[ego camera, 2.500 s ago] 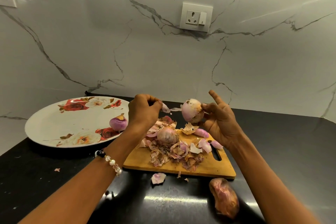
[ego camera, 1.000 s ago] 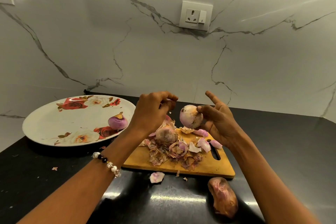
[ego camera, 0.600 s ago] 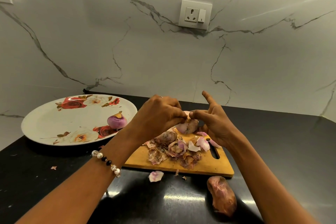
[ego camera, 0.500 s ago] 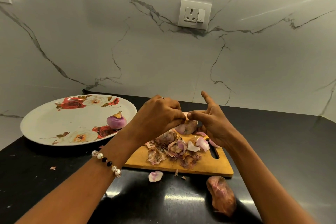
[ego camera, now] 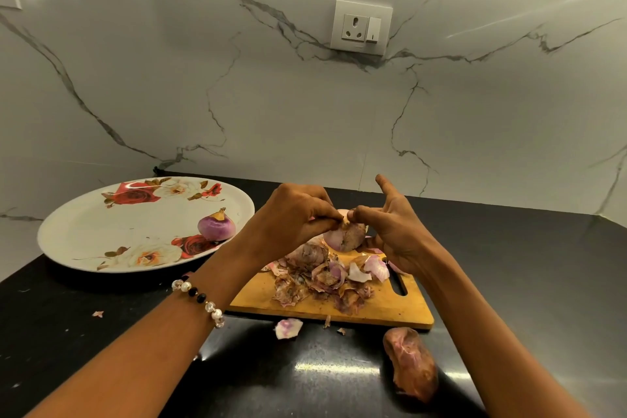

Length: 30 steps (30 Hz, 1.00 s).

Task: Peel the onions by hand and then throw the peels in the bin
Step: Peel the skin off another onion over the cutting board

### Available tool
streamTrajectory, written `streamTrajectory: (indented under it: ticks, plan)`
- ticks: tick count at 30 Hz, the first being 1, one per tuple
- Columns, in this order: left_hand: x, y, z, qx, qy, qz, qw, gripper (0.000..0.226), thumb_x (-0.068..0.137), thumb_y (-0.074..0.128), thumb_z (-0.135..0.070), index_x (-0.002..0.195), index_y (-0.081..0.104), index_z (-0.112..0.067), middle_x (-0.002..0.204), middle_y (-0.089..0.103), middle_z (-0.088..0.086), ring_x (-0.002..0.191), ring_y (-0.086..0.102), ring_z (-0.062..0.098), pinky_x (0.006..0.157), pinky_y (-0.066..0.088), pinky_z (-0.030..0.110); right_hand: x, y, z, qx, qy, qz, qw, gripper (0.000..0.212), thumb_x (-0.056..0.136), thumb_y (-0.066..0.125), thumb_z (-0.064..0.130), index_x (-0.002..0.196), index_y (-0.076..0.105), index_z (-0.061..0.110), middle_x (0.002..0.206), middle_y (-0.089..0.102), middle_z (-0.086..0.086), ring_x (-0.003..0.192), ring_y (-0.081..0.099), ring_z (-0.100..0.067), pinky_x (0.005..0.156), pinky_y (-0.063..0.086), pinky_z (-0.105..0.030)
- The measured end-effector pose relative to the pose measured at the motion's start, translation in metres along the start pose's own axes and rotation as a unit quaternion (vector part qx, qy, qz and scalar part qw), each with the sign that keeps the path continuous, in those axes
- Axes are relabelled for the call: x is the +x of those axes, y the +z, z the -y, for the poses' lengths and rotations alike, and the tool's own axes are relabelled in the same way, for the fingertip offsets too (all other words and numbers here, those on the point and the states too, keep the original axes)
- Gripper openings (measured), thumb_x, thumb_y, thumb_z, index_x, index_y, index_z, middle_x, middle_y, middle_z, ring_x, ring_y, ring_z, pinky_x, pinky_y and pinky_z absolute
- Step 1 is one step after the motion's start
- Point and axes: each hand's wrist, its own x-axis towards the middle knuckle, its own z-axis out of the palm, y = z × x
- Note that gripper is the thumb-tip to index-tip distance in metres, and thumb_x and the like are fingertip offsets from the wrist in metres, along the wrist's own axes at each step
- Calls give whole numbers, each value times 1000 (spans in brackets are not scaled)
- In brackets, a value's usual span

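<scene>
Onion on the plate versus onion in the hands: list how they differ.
The onion on the plate sits alone, untouched; the onion in the hands is held above the cutting board, left hand pinching its top, right hand gripping it. The plated one looks smooth purple; the held one shows brown, papery patches. Both are small and roundish.

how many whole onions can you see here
4: a peeled purple onion on the floral plate, one held in both hands, an unpeeled one among the peels on the wooden board, and a brown-skinned one on the black counter. Peels may hide more.
</scene>
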Motion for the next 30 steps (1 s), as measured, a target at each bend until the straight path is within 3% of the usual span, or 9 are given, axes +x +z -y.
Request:
streamTrajectory:
  ticks: [4,14,22,30]
  plan:
    - [0,0,1,-1,0,-9,1000,17,76,76,-12,91,76,-5,82,72,7,69,66,13,63,50,12,-2,2,1,-9,8,3,1000,102,86,65,-5,156,-3,24,82,71,-19,87,71,-37,71,58,-55]
    - [-1,3,1,6,9,-40,999,16,77,73,-12,91,75,-5,85,72,7,74,64,9,69,48,5,0,2,1,16,16,-22,999,98,86,66,-5,157,4,22,85,68,-15,94,68,-37,75,56,-59]
    - [-3,2,7,-37,-38,-91,994,19,80,73,-7,99,74,-7,91,74,5,81,64,3,77,51,8,-2,2,3,24,10,-20,999,95,86,64,-7,156,6,20,87,62,-15,103,63,-36,88,47,-68]
    - [-1,-2,4,-6,6,-10,1000,19,77,76,-14,94,75,-4,85,73,8,71,67,13,65,50,9,-2,1,3,9,11,-12,1000,98,85,65,-7,157,4,21,86,65,-15,90,68,-31,78,56,-56]
